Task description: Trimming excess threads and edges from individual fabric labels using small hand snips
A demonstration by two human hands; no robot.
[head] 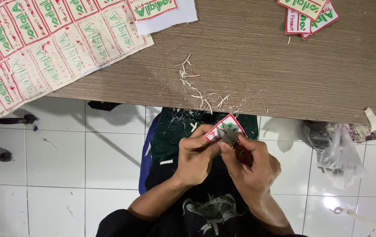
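From the head camera, the work looks partly done: a few trimmed patches (308,15) are stacked at the far right of the wooden table (284,70), white thread and fabric trimmings (199,90) litter its near edge, and a large uncut sheet of embroidered patches (52,44) waits at the left. Over the lap, the left hand (194,156) pinches one red-bordered patch (225,127) between closed fingers, while the right hand (251,169) is curled tight around small red-handled scissors (240,151), blades at the patch's edge.
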